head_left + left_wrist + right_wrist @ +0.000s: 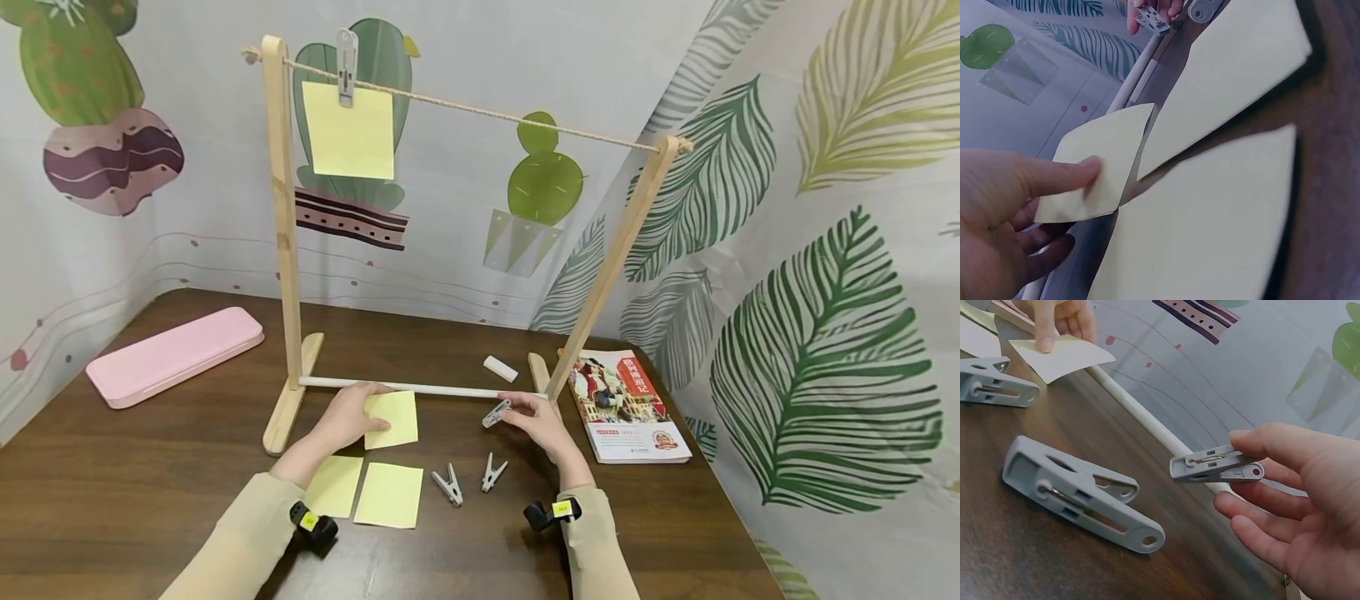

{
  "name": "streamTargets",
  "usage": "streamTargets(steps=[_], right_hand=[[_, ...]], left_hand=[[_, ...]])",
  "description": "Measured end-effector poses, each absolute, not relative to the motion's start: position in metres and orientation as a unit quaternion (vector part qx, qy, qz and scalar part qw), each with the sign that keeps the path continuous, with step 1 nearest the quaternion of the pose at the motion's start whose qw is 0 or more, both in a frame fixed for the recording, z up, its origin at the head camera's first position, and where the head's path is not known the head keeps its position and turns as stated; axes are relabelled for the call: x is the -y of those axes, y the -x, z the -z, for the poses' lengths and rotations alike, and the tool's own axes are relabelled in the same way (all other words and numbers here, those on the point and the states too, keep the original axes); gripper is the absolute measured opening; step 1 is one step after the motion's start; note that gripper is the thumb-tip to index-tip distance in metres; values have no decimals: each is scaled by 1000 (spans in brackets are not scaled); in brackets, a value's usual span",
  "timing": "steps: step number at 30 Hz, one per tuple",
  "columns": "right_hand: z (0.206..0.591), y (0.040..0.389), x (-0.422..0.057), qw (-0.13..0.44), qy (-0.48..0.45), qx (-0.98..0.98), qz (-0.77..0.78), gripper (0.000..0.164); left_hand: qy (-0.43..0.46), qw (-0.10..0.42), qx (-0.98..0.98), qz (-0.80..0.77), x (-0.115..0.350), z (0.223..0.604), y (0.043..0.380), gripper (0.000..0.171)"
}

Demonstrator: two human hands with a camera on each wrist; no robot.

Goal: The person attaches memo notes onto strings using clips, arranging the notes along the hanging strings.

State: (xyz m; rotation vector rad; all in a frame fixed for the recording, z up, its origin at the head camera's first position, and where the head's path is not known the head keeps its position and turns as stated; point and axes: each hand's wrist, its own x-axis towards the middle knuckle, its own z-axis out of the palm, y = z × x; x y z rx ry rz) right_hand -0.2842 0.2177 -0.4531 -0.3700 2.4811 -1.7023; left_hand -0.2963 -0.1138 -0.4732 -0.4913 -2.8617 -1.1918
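Observation:
My left hand (348, 418) pinches a yellow sticky note (396, 419) between thumb and fingers, the thumb on top in the left wrist view. Between the thumb and fingers of my right hand (542, 423) is a grey clothespin (1213, 464), gripped by its handle end. Two more yellow notes (388, 496) (334, 486) lie on the table nearer me. To their right rest two other grey clothespins (448, 485) (492, 473). Another yellow note (348, 137) hangs from the rope (480, 111), held by a grey clothespin (347, 67).
A wooden frame (283, 217) with a white lower bar (442, 389) stands behind both hands. At the left lies a pink case (176, 354). A small white block (500, 368) sits behind the bar, and a book (626, 404) lies beside the right post.

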Motion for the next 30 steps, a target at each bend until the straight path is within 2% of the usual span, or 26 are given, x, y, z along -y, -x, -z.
streamTargets(steps=[5,11,30], right_hand=[[452,283,-216,54,103,-817,565,42],[454,285,-215,55,72,-804,588,47],[453,284,-213,60,62,-793,603,44]], left_hand=[[154,29,903,400,116,471,295,38],[146,28,899,412,118,470,297,32],[156,16,889,431,120,459,295,31]])
